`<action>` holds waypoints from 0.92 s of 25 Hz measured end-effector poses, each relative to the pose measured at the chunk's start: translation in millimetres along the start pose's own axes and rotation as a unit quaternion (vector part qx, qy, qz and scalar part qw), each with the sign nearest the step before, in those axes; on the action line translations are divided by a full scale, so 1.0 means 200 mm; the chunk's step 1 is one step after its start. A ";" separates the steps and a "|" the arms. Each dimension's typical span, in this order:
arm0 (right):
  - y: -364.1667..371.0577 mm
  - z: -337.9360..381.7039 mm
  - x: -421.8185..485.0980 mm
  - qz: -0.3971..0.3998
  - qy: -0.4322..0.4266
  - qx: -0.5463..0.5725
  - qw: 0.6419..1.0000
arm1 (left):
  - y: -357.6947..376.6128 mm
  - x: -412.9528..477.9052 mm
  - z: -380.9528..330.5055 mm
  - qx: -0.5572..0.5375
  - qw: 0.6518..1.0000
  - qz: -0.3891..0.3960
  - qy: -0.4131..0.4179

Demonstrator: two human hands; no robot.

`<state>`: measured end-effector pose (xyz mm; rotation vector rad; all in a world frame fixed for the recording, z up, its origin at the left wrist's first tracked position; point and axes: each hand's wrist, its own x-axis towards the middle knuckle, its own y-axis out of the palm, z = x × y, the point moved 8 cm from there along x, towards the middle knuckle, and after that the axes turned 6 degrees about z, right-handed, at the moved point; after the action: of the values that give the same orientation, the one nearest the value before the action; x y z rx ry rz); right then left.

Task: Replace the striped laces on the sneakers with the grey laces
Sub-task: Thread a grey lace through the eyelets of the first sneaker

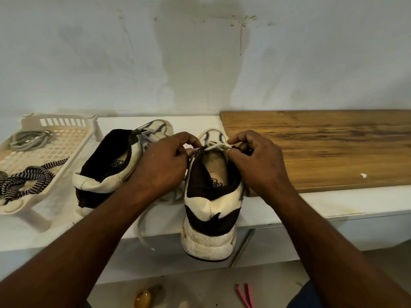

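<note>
On the far left of the surface [355,205], a tray [55,121] holds a bunch of grey laces [31,140] and, nearer, the striped laces [26,178]. Next to it one sneaker [106,174] lies tipped on its side. Then comes the left hand [160,165], fingers curled, pinching a pale lace [216,146]. That lace runs sideways across the second sneaker [211,207], which points away, heel toward the person. The right hand [258,161] pinches the other side, just as close. A wooden board [322,147] lies further right.

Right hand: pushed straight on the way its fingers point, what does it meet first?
The right hand points leftward; first comes the pale lace it pinches over the sneaker, then likely the left hand.
</note>
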<state>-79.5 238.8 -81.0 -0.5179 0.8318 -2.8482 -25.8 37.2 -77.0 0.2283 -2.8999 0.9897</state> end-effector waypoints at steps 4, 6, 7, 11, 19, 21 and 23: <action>0.01 -0.02 -0.01 0.003 0.028 0.028 0.999 | 0.05 0.01 -0.02 0.029 0.996 0.081 -0.002; 0.00 -0.01 -0.02 -0.008 0.026 0.015 1.000 | 0.06 0.01 -0.02 0.043 0.993 0.111 -0.016; 0.00 0.00 -0.02 -0.021 0.024 0.009 0.999 | 0.06 0.01 -0.02 0.056 0.991 0.119 -0.023; -0.01 0.00 -0.04 -0.067 0.023 0.004 0.997 | 0.03 0.02 -0.02 0.123 0.984 0.120 -0.045; 0.00 0.00 -0.04 -0.048 0.020 0.020 0.998 | 0.04 0.02 0.04 0.107 0.988 0.088 -0.070; 0.01 0.00 -0.04 -0.041 0.020 0.038 0.998 | 0.02 0.01 0.03 0.049 0.996 0.049 -0.060; 0.01 -0.02 -0.04 -0.038 0.031 0.065 0.997 | 0.00 0.03 0.02 0.098 0.995 0.006 -0.030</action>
<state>-72.8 239.8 -87.5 -0.4556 0.6433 -2.9772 -31.1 34.5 -80.3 0.2551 -2.8593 1.2931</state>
